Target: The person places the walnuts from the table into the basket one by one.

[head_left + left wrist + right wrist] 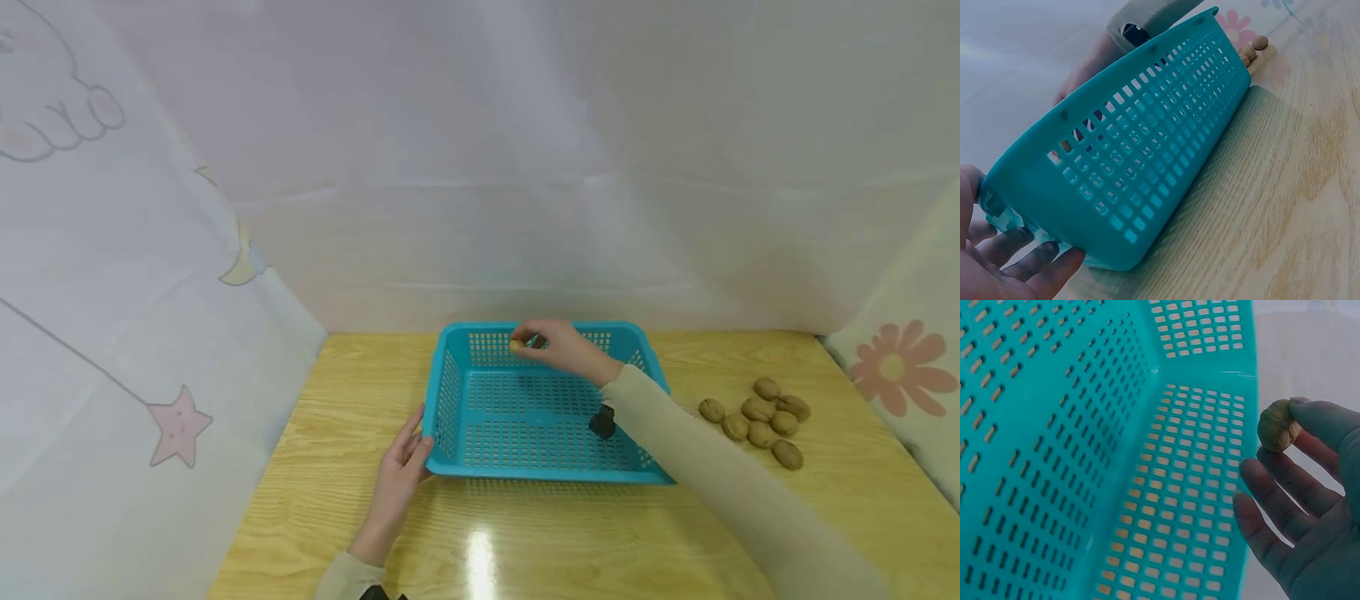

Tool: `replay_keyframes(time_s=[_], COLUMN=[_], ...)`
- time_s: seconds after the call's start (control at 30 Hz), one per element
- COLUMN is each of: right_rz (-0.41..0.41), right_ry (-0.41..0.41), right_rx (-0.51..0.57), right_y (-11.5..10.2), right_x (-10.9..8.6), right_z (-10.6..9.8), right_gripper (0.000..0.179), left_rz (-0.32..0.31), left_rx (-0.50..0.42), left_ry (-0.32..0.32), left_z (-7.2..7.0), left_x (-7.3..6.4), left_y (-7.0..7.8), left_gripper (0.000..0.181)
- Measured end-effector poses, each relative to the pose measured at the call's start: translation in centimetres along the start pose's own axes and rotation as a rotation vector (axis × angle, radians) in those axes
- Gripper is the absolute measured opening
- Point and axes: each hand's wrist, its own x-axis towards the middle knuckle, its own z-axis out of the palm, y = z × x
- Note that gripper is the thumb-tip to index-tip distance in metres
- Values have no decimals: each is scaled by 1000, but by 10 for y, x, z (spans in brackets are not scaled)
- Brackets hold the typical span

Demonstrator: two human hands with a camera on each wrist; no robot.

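A blue-green plastic basket [540, 477] with perforated walls stands on the wooden table. My left hand [399, 475] grips its near left corner, thumb at the rim and fingers against the outer wall; the left wrist view shows these fingers [1054, 272] close up. Over the back part of the basket, my right hand [566, 348] pinches a brown walnut [1278, 426] between thumb and fingertips, the other fingers spread. No walnuts show on the visible part of the basket floor. Right of the basket lies a loose group of several walnuts [759, 408].
The wooden table [337, 433] extends on both sides of the basket. A pale cloth [450, 167] hangs behind and at the sides, printed with a star, a moon and a flower. The right sleeve [720, 467] crosses over the basket's right rim.
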Motion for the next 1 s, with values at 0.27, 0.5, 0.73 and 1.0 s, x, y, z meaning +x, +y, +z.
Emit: replay_keyframes(time_s=[0.27,0.5,0.73,1.0], right_rz=[26,18,77,101], right_ry=[-162,-262,-285,-290], right_rx=[-41,-103,-117,-116], right_y=[12,29,30,20], right_x=[16,24,24,18], right_z=[33,54,54,31], right_gripper=[30,26,32,38], left_rz=[7,1,-8,-16], left_rx=[7,11,17,24], left_ry=[-2,-5,-1,2], left_z=[0,1,2,0], left_x=[0,0,-1,-1], left_y=[1,0,0,2], left_gripper=[60,60,61,61])
